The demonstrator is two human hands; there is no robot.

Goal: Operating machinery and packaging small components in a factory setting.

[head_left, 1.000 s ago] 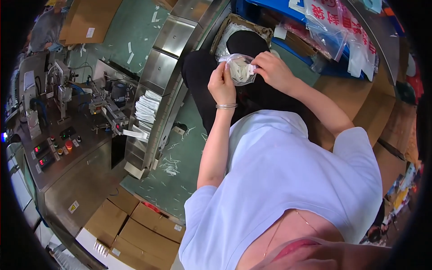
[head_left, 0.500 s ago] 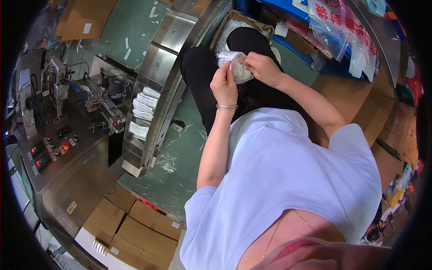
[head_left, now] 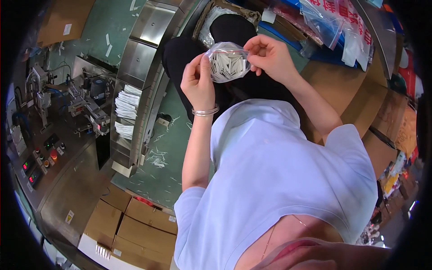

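Above my lap is a clear plastic zip bag [head_left: 227, 64], packed with thin white pieces too small to name surely. A reddish line runs along its upper edge. My left hand [head_left: 199, 77] grips the bag's left edge, thumb in front and the other fingers curled behind. At the upper right corner, my right hand [head_left: 268, 57] pinches the bag between thumb and forefinger. Part of the bag is hidden behind these fingers.
To my left runs a metal chute [head_left: 146, 45] with white strip-like packets [head_left: 127, 102] in its compartments. Beyond it stands a machine with a control panel [head_left: 42, 157]. A carton [head_left: 202, 20] lies past my knees; cardboard boxes [head_left: 146, 229] sit lower left. White scraps litter the green floor [head_left: 153, 177].
My hands have moved apart and slightly left, spreading the bag wider. The bunched bag now faces up with its white contents plainly visible. The whole view has shifted a little.
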